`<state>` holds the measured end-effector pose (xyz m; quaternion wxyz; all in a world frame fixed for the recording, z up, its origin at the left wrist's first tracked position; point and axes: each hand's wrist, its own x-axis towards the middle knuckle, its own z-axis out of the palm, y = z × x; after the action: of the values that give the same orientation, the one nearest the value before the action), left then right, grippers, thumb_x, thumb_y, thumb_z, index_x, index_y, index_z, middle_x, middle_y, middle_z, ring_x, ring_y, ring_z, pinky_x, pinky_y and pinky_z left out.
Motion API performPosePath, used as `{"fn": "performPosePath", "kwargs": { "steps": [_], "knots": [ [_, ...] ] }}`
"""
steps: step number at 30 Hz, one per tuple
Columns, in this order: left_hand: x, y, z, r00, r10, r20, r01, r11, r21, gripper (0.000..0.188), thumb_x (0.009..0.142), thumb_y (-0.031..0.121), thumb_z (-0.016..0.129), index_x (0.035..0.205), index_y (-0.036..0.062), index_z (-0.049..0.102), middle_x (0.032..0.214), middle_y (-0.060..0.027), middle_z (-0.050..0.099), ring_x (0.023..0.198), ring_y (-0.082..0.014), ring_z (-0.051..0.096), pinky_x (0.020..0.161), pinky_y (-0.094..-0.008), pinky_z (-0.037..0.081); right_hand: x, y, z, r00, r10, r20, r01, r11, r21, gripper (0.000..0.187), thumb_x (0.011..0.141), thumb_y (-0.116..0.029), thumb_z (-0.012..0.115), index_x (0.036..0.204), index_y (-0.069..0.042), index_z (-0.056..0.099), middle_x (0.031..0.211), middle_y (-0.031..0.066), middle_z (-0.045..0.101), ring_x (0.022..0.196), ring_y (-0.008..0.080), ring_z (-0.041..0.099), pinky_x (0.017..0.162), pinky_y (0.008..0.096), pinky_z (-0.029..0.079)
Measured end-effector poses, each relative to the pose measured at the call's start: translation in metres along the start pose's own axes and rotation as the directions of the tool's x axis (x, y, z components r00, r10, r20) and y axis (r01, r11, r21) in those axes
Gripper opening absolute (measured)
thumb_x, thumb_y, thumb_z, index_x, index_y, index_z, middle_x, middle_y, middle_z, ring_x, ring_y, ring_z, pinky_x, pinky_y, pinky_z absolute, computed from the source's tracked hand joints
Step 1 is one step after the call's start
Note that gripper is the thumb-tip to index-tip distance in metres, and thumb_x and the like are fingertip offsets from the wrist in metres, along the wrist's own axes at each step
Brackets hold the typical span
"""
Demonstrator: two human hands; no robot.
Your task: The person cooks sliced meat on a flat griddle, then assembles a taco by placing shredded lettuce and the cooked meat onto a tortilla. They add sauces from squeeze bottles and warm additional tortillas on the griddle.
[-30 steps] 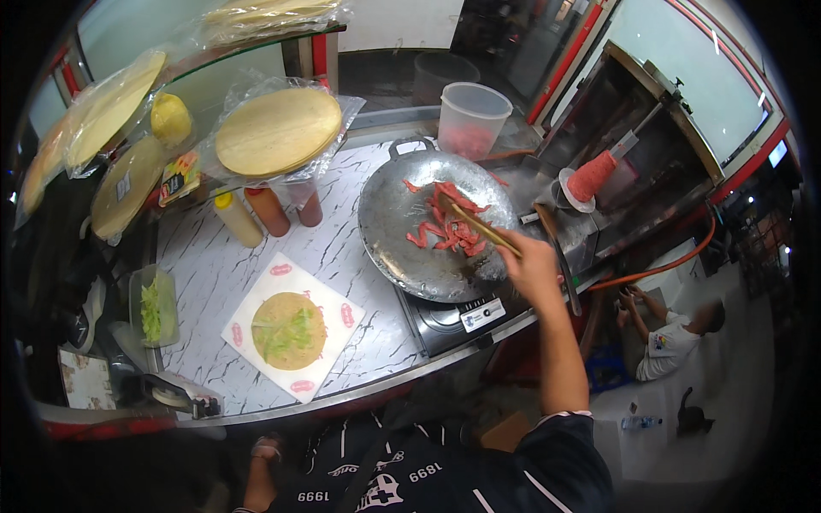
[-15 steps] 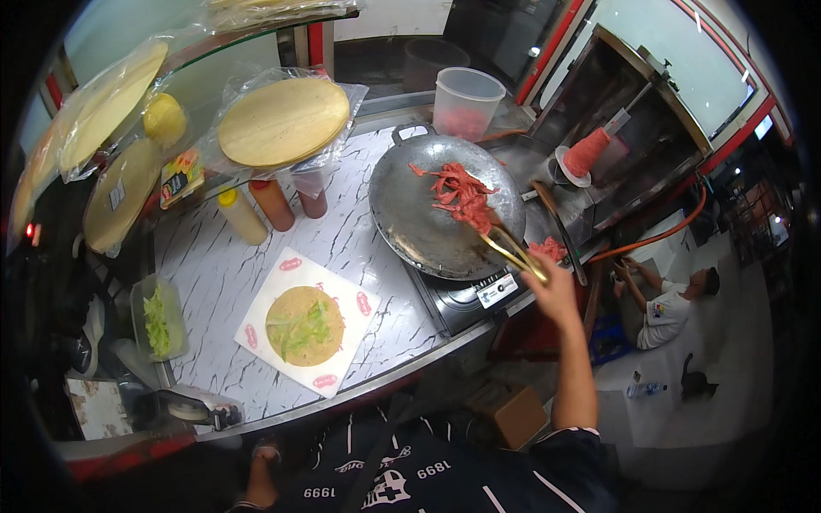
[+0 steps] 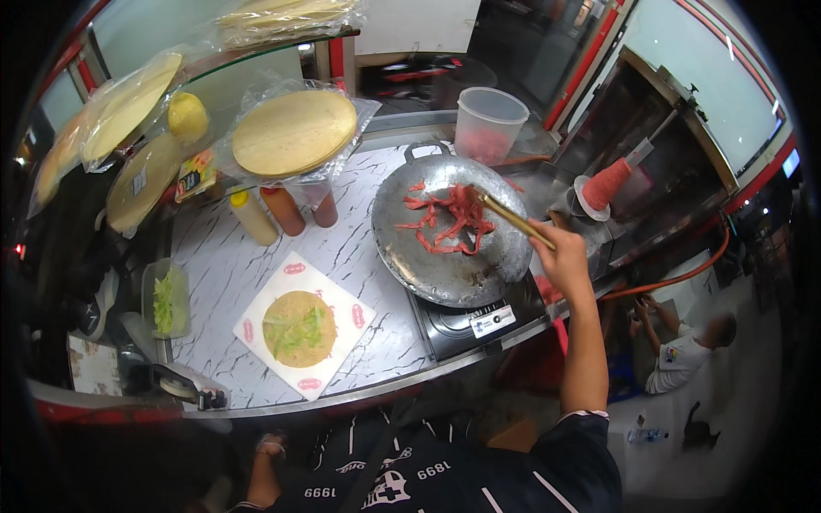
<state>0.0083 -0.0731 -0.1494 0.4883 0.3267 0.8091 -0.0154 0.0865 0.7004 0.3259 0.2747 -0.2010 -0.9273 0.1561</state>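
Observation:
My right hand is closed round a pair of gold-coloured tongs. Their tips are among strips of red meat spread in a wide, dark metal wok. The wok rests on a portable gas stove. Down by my body hangs my left hand, well below the counter edge; it is dark there and its fingers cannot be made out. On the counter a round flatbread topped with shredded lettuce lies on a white paper sheet.
Three sauce bottles stand behind the paper. A bagged stack of flatbreads sits on a shelf above them. At the left is a lettuce tub; behind the wok, a clear bucket. A meat cone and a seated person are at right.
My right hand has raised the tongs and swung them further over the wok. The meat strips are more spread out. My head view has shifted slightly.

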Motion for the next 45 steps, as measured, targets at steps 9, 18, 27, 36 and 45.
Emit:
{"fn": "performPosePath", "kwargs": {
  "steps": [9,18,27,36,45],
  "knots": [
    [-0.015,0.047,0.038,0.995,-0.027,0.096,0.033,0.998,-0.058,0.047,0.093,0.024,0.057,0.138,0.0106,0.065,0.149,-0.019,0.057,0.136,-0.0373,0.056,0.112,-0.0472,0.048,-0.015,-0.008,-0.019,0.993,-0.084,0.082,0.078,0.994,0.074,0.041,0.088,-0.025,0.077,0.126,-0.011,0.073,0.105,0.0177,0.076,0.094,0.0379,0.073,0.081,0.0435,0.057],
    [-0.01,0.013,-0.002,0.997,0.016,0.077,-0.016,1.0,0.002,0.047,0.093,0.023,0.057,0.138,0.0112,0.065,0.148,-0.0184,0.058,0.136,-0.0369,0.056,0.112,-0.0475,0.048,-0.008,0.013,0.017,0.999,-0.036,0.04,0.029,0.988,0.15,0.035,0.089,-0.017,0.076,0.123,-0.007,0.074,0.106,0.0202,0.076,0.095,0.0354,0.075,0.084,0.0402,0.056],
    [0.006,-0.049,-0.007,1.0,-0.023,0.005,0.023,0.997,0.072,0.045,0.094,0.026,0.058,0.137,0.0151,0.066,0.148,-0.0164,0.059,0.137,-0.0355,0.056,0.112,-0.0467,0.048,-0.027,-0.034,0.001,0.999,0.023,0.032,-0.017,0.988,-0.154,0.038,0.09,-0.023,0.075,0.125,-0.008,0.072,0.105,0.0207,0.075,0.094,0.0392,0.073,0.081,0.0443,0.057],
    [-0.003,-0.099,0.012,0.986,-0.006,0.164,-0.01,0.995,0.099,0.046,0.093,0.028,0.06,0.137,0.0146,0.066,0.147,-0.0167,0.059,0.137,-0.036,0.056,0.112,-0.0468,0.048,-0.061,-0.116,0.05,0.995,0.095,-0.024,-0.097,0.991,-0.095,0.038,0.091,-0.025,0.075,0.125,-0.008,0.073,0.102,0.0167,0.077,0.093,0.0354,0.075,0.081,0.0428,0.058],
    [0.004,-0.116,-0.007,0.99,0.025,0.135,-0.039,0.994,0.104,0.047,0.092,0.029,0.061,0.137,0.0141,0.066,0.147,-0.017,0.059,0.137,-0.0366,0.056,0.112,-0.047,0.048,-0.097,-0.086,0.048,0.971,0.226,-0.075,-0.227,0.974,-0.012,0.037,0.092,-0.022,0.075,0.125,-0.005,0.072,0.103,0.0222,0.075,0.095,0.0379,0.074,0.084,0.0423,0.056]
  ]
}}
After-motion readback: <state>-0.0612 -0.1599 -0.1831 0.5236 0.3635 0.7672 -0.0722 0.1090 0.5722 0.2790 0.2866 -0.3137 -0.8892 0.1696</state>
